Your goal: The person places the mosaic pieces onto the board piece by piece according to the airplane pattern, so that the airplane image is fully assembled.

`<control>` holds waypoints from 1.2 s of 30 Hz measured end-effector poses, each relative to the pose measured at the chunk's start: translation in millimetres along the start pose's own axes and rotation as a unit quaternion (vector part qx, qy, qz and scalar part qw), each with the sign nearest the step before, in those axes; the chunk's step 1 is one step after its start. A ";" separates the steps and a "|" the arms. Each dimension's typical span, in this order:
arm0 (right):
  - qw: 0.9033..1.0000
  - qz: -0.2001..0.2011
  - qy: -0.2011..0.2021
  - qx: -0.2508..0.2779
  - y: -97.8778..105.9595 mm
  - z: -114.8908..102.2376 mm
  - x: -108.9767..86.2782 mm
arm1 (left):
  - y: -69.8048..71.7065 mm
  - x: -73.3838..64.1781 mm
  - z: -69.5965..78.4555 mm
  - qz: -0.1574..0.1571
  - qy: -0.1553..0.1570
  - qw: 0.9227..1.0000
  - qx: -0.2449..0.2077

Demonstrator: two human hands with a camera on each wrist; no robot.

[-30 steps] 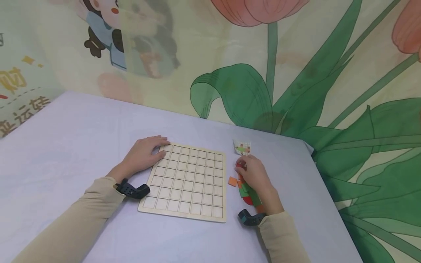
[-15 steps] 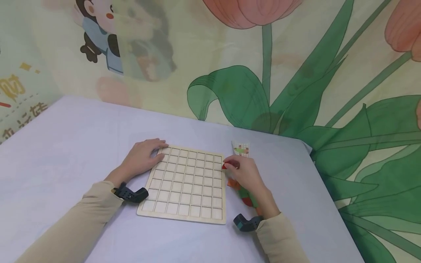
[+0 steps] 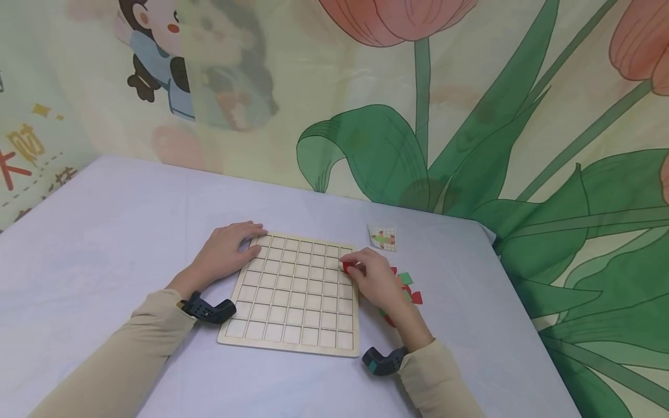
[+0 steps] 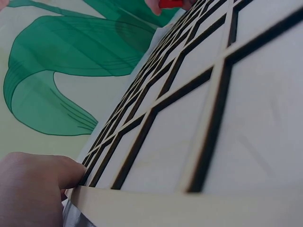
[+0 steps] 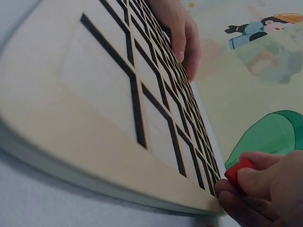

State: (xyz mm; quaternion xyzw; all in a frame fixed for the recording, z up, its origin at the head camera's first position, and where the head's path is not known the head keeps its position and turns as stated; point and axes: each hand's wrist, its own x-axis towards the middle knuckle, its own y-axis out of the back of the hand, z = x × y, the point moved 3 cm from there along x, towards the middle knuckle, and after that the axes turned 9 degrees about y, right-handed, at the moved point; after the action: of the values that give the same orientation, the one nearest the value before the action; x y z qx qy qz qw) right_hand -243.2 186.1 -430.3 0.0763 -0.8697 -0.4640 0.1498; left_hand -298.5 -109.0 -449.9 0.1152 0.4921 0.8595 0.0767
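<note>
A pale wooden board (image 3: 291, 283) with a raised grid of square cells lies on the table. My left hand (image 3: 226, 249) rests at its far left corner, fingers stretched along the edge and thumb (image 4: 66, 171) against the rim. Over the right side of the board, my right hand (image 3: 377, 280) pinches a small red piece (image 5: 238, 174) between thumb and fingertips, close above an upper right cell. No pieces lie in the cells that show.
Right of the board lies a loose group of red, green and orange flat pieces (image 3: 405, 279), partly hidden by the right hand and forearm. Behind them stands a small picture card (image 3: 383, 238) with a coloured grid pattern. A printed cloth backdrop (image 3: 366, 151) borders the table's far edge.
My right hand has picked the red piece from the group and moved left with it over the board's right side, uncovering more pieces. The left hand has stayed at its corner.
</note>
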 end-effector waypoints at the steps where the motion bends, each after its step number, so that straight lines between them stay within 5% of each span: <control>1: 1.000 0.002 -0.006 0.002 -0.5 0.3 -0.2 | -0.1 -0.1 0.0 0.000 0.000 1.000 -0.001; 10: 0.999 0.017 -0.050 -0.005 -1.0 5.3 -3.8 | -1.7 1.6 1.4 -0.002 -0.001 1.000 -0.006; 22: 0.999 -0.025 0.003 -0.026 -3.8 1.2 -2.5 | -1.2 1.5 1.1 0.000 0.000 1.000 -0.006; 36: 0.998 -0.035 0.009 -0.048 -1.0 -2.2 -0.3 | -0.1 0.2 -1.6 0.003 0.000 1.000 -0.007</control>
State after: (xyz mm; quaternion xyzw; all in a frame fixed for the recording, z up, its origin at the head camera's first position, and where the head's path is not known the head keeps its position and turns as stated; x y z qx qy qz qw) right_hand -242.1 183.9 -430.0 0.1037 -0.8417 -0.5096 0.1451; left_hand -299.1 -110.3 -450.8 0.1164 0.4857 0.8631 0.0746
